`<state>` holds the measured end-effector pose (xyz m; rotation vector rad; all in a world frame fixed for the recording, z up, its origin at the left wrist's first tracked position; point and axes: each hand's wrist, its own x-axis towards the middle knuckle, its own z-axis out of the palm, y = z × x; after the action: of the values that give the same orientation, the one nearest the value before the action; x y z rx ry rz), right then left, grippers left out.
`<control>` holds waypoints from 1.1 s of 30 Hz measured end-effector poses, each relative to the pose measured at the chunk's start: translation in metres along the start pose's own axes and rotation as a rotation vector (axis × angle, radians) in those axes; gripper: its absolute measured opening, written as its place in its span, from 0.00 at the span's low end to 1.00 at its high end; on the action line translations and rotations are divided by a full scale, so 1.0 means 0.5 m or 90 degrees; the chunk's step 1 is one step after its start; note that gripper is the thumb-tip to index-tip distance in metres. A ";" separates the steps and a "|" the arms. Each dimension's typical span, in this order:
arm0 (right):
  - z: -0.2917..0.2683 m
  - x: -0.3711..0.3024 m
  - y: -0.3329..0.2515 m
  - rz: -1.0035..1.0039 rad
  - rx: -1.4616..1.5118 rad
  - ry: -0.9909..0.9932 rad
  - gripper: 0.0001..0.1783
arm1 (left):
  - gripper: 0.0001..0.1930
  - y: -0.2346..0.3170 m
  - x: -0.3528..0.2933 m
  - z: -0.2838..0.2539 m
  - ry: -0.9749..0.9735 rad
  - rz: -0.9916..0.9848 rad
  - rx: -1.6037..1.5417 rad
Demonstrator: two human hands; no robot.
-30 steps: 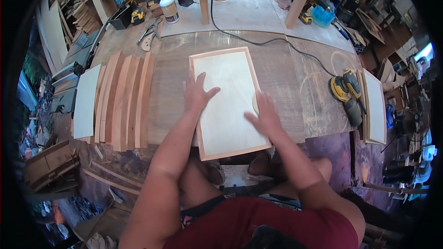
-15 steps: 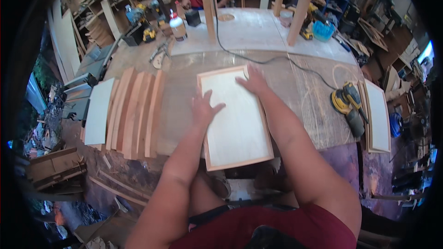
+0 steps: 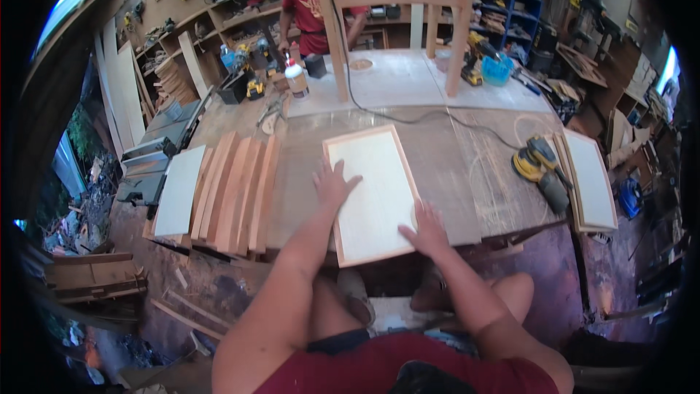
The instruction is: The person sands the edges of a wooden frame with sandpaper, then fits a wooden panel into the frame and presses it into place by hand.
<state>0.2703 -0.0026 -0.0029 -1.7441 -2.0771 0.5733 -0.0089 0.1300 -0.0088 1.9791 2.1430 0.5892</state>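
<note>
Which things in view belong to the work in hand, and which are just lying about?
Apparently in use:
framed panel, with the left hand and right hand at opposite edges
workbench beneath it

Apparently lying about, untouched:
wood strips
sander
red-tipped bottle
blue container

Before us on our worktable (image 3: pixel 437 157) we have a framed panel (image 3: pixel 375 175), its near end past the table's near edge. Our left hand (image 3: pixel 334 186) lies on its left side, our right hand (image 3: pixel 429 231) on its right edge, nearer us. Left of it we see wood strips (image 3: pixel 240 193) side by side, then a board (image 3: pixel 179 191); right, a sander (image 3: pixel 538 165), then stacked panels (image 3: pixel 590 175). Behind run a cord (image 3: pixel 408 117), a bottle (image 3: pixel 297 80) at left and, farther back, a co-worker (image 3: pixel 300 4)
</note>
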 end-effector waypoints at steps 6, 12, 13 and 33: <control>0.008 0.011 0.013 0.012 -0.013 -0.015 0.51 | 0.51 0.059 -0.181 -0.015 -0.163 0.175 0.170; 0.003 0.051 0.001 0.023 -0.018 -0.012 0.49 | 0.52 0.104 -0.329 -0.034 -0.222 0.401 0.103; 0.004 0.073 0.000 0.011 -0.028 -0.007 0.48 | 0.53 0.108 -0.309 -0.035 -0.228 0.379 0.115; 0.037 0.232 0.005 -0.069 -0.005 -0.036 0.52 | 0.44 0.101 -0.226 -0.051 -0.253 0.403 0.185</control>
<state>0.2431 0.1106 -0.0178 -1.6255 -2.1993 0.5890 0.0399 0.0165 0.0180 2.6675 1.4176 -0.0680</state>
